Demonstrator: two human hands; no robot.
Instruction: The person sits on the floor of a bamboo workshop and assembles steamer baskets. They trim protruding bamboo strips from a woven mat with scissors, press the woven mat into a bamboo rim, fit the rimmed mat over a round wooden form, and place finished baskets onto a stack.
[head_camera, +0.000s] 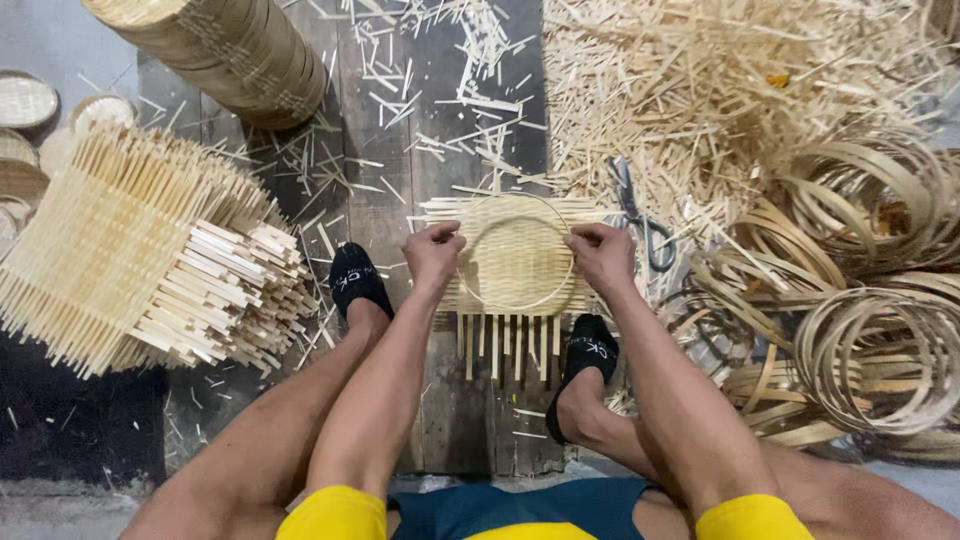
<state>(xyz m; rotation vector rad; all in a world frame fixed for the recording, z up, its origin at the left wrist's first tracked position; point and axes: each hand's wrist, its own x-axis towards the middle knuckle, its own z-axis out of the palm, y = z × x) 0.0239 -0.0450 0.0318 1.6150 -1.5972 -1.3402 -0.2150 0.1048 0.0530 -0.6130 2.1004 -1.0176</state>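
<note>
Two bare hands work at the middle of the head view, both arms stretched forward and down between the knees. The left hand (433, 250) is closed, knuckles up, its fingers curled over the left edge of a thin bamboo hoop (517, 252). The right hand (601, 252) is closed the same way on the hoop's right edge, so the ring is pinched from both sides. This one hoop lies flat on one square woven bamboo mat (515, 268), whose loose strip ends stick out toward the person and to the sides. The mat rests on the dark wooden floor (390, 190), straight ahead of the person and between two feet in black socks: the left foot (356, 283) just beside the left wrist, the right foot (588, 352) touching the mat's near corner.

One pair of scissors (640, 222) lies just right of the right hand, partly on the scraps. At far left, one large stack of woven mats (130, 255) lies tipped on its side. One column of stacked round baskets (225, 50) leans at the top. Many coiled bamboo hoops (870, 340) pile up at right, too tangled to count, below a heap of offcut bamboo strips (720, 90).
</note>
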